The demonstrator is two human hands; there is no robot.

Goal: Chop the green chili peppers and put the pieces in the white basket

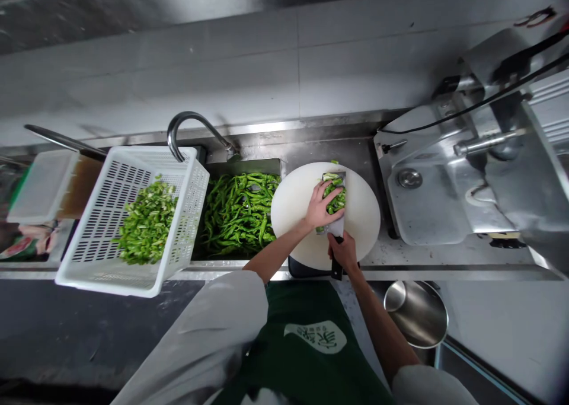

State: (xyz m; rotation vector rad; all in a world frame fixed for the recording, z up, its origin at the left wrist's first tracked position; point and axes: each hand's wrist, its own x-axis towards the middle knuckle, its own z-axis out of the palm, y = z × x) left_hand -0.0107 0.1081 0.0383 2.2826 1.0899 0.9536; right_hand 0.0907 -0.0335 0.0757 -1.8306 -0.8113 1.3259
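Observation:
My right hand (pixel 344 252) is wrapped round the black handle of a cleaver (pixel 339 227), whose broad blade lies flat, low over or on the round white cutting board (pixel 364 215); I cannot tell which. On the blade sits a heap of chopped green peppers (pixel 338 198). My left hand (pixel 320 207) cups that heap from the left, fingers and thumb apart around the pieces and holding them on the steel. A few pieces show at the board's far edge. The underside of the blade is hidden.
Left of the board, a sink (pixel 213 171) holds many whole green peppers (pixel 242 212) beneath a curved faucet (pixel 195 117). A white plastic basket (pixel 89 280) with cut peppers (pixel 149 224) stands beyond it. A metal slicing machine (pixel 435 179) occupies the right; a steel pot (pixel 420 319) sits below the counter.

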